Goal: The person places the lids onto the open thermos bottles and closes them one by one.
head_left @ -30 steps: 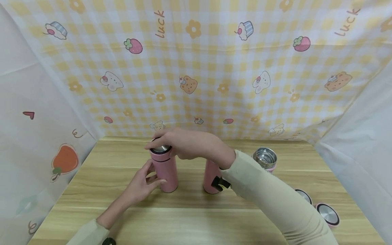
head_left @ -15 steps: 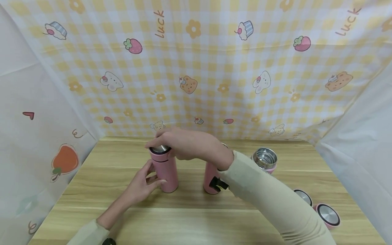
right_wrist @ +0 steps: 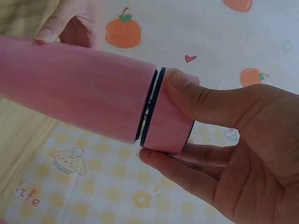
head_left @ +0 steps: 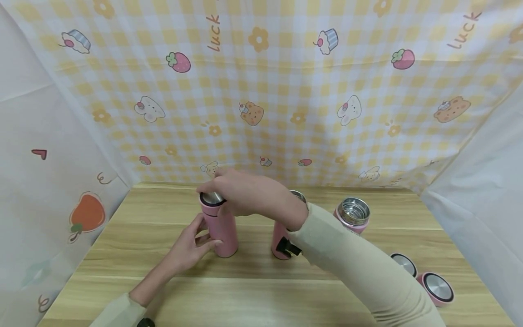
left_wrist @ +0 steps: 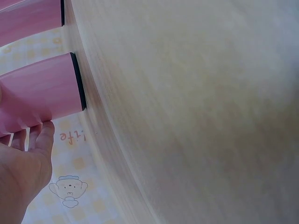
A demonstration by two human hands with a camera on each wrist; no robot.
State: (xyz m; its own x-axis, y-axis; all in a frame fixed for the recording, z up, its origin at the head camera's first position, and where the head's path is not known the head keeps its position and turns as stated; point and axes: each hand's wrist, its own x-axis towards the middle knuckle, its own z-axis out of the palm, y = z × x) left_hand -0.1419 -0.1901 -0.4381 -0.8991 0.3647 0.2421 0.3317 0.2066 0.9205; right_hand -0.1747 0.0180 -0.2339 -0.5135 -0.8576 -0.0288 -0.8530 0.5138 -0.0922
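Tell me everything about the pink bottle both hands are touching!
The bottle is tall, shiny and pink with a black base, standing upright on the table. Its pink cap has a silvery, black-rimmed top, and a slim gap shows beneath. The left hand holds the body; the right hand grips the cap.

- Left bottle point(head_left: 224, 231) upright on the table point(head_left: 261, 299): left hand point(head_left: 189, 247) at its lower side, right hand point(head_left: 255, 193) around the cap point(right_wrist: 180, 116) on top.
- Middle bottle point(head_left: 279, 236) to its right, partly behind the right sleeve point(head_left: 359, 263).
- Right bottle point(head_left: 353, 217) farther right.
- Far lid point(head_left: 404, 264) and near lid point(head_left: 438, 288) at front right.
- Cloth point(head_left: 282, 81) behind the table.
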